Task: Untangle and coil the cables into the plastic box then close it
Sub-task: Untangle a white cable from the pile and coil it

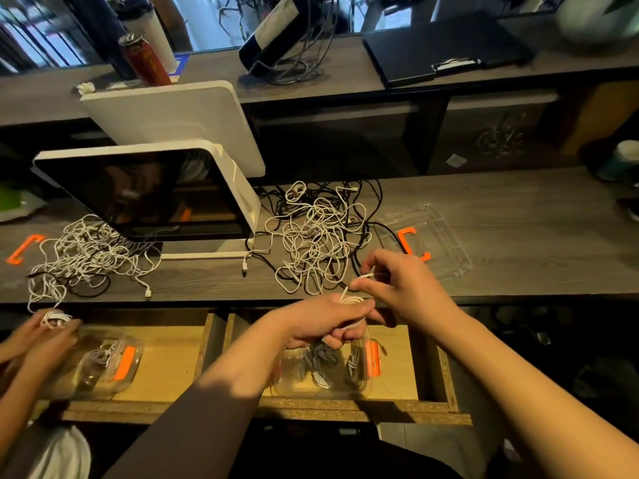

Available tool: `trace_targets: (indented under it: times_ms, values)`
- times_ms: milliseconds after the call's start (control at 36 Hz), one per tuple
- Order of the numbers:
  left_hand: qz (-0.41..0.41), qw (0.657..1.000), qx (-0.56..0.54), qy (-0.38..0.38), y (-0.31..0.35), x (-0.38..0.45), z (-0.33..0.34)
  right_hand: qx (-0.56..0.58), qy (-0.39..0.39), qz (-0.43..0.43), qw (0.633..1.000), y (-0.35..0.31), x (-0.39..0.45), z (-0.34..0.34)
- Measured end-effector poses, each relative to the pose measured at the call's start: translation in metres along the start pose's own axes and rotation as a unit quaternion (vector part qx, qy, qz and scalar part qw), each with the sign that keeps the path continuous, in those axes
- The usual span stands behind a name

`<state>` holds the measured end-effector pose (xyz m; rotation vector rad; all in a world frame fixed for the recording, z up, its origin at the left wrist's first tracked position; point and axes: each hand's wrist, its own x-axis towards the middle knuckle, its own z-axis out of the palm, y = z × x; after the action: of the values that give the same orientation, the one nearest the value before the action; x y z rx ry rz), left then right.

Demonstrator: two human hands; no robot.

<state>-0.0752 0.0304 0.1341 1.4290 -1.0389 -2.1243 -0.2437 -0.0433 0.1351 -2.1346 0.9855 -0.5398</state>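
The left hand (332,319) gripped a small white cable coil (351,300) while the right hand (397,285) pinched its tail; next, I judged, into the clear plastic box (321,368) below.

The dark wood counter (501,202) bears two cable tangles (316,236) (83,257), a white monitor (148,195) and a clear lid (428,236).

No text, label, brand or number is readable anywhere I look. The red can (145,60) on the shelf past the table's far left corner carries yellowish print, too blurred to make out. The clipboard (449,50) on the same shelf, farther right, holds a white strip whose markings I cannot read.
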Motion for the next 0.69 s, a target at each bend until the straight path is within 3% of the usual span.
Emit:
trace_targets:
  times_ms: [167,333,583,694]
  values:
    - [0.053,0.996,-0.035,0.069,-0.008,-0.002,-0.004,-0.007,-0.023,0.098,0.995,0.011,-0.004,0.003]
    - [0.11,0.974,-0.053,0.19,-0.014,0.003,-0.004,0.102,-0.026,0.14,0.985,0.022,-0.015,0.009]
    - [0.182,0.935,-0.139,0.269,-0.008,0.005,0.001,0.213,-0.042,0.183,0.959,0.016,-0.023,0.026]
    - [0.202,0.909,-0.264,0.252,0.0,0.005,-0.003,0.238,-0.061,0.193,0.95,0.016,-0.029,0.033]
